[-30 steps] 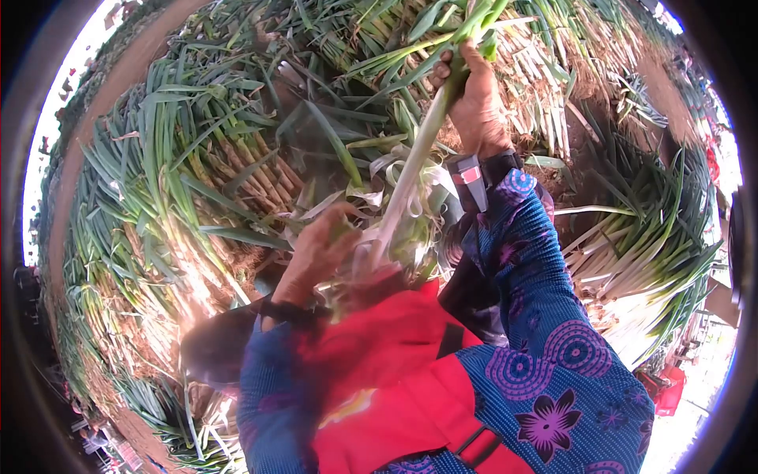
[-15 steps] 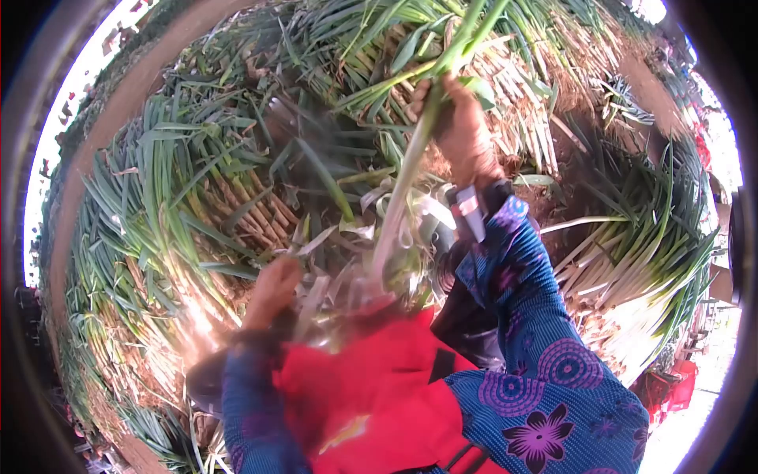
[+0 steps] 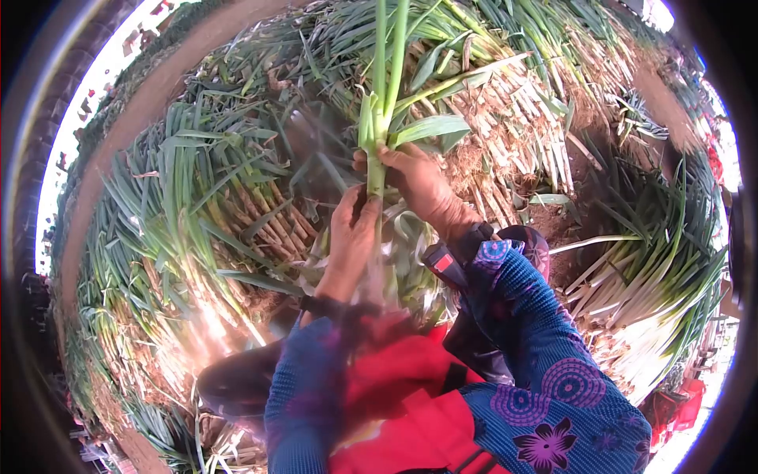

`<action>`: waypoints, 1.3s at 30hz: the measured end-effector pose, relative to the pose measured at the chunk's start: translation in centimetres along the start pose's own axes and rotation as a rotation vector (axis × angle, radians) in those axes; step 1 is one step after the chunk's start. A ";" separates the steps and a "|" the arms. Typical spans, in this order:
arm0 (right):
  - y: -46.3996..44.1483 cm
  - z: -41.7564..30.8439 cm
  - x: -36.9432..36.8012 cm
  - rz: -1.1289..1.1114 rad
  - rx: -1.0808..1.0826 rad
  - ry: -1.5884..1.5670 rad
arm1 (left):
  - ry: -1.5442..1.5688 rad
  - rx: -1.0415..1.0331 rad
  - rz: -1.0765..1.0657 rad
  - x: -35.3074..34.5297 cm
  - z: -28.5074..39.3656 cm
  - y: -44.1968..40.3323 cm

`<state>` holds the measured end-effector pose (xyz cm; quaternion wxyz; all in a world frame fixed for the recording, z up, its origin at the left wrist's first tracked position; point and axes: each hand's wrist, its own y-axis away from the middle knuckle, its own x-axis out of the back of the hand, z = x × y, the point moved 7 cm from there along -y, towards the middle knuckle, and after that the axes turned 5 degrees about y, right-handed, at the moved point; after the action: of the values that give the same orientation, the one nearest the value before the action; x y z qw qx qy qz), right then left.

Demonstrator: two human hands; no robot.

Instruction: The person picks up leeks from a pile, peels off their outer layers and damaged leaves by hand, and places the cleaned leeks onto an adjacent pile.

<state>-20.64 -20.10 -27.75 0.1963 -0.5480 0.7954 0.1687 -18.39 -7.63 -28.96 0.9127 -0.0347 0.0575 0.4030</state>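
1. Two bare grips, the left hand below and the right hand above, hold one long green onion. It stands roughly upright before the person, leaves on top, its blurred lower end toward the lap.
2. The right hand clasps it where the leaves fan out, probably because the firm stem there steadies the floppy top.
3. The left hand closes on it just lower; whether it pinches the stem or an outer layer, I cannot tell.
4. Pale leaf scraps lie behind the green onion's lower part.
5. Left of the green onion is a brownish pile; right of it, a whiter pile. Each lies with stems aligned, likely for easy gathering.
6. Below the green onion, a red apron covers the person's front, perhaps against dirt.
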 end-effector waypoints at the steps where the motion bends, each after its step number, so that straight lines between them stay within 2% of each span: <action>1: 0.1 0.2 0.3 0.023 -0.025 0.139 | -0.004 -0.010 0.008 0.4 0.0 0.1; 4: 0.2 -0.1 0.4 0.060 -0.032 0.426 | 0.044 0.021 0.041 1.3 0.1 1.0; 8: 0.9 -1.6 -0.6 0.030 0.037 0.649 | 0.140 0.068 0.060 2.0 -0.2 1.5; 12: 0.3 -0.9 -0.2 0.095 0.159 0.838 | 0.229 0.066 0.085 2.2 -0.3 1.6; 14: 0.4 -0.8 -0.3 0.193 0.265 0.923 | 0.260 0.046 0.118 2.1 -0.1 1.6; 17: 0.6 -0.5 -0.6 0.223 0.273 0.890 | 0.273 0.036 0.141 2.5 -0.7 1.3; 20: 1.1 -0.7 -1.6 0.209 0.320 0.914 | 0.217 0.032 0.202 3.0 -0.7 1.4; 23: 1.7 -0.9 -3.8 0.113 0.486 1.127 | 0.277 0.031 0.252 3.8 -1.2 1.3; 26: 1.8 -0.3 -3.7 0.014 0.361 0.837 | 0.436 0.060 0.208 3.8 -1.0 1.4; 27: 1.3 1.2 -3.0 -0.020 0.294 0.682 | 0.472 0.080 0.151 4.1 -1.3 1.5; 29: 1.8 1.2 -3.9 -0.161 0.210 0.598 | 0.545 0.120 0.037 5.1 -1.4 1.8; 31: 3.2 0.8 -6.0 -0.303 0.170 0.432 | 0.563 0.141 0.100 5.5 -1.5 2.0; 35: 4.8 1.8 -6.0 -0.503 -0.058 0.461 | 0.555 0.240 0.222 8.7 -4.0 1.6; 38: 3.7 1.2 -2.2 -0.310 -0.101 0.238 | 0.499 0.268 0.252 10.5 -4.2 2.3; 39: 3.1 -0.2 -1.1 -0.213 0.009 0.046 | 0.472 0.263 0.261 11.0 -3.9 2.6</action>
<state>-23.22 -18.26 -26.86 0.1970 -0.6324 0.7377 0.1306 -13.31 1.76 -34.38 0.8114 -0.0012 0.3238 0.4866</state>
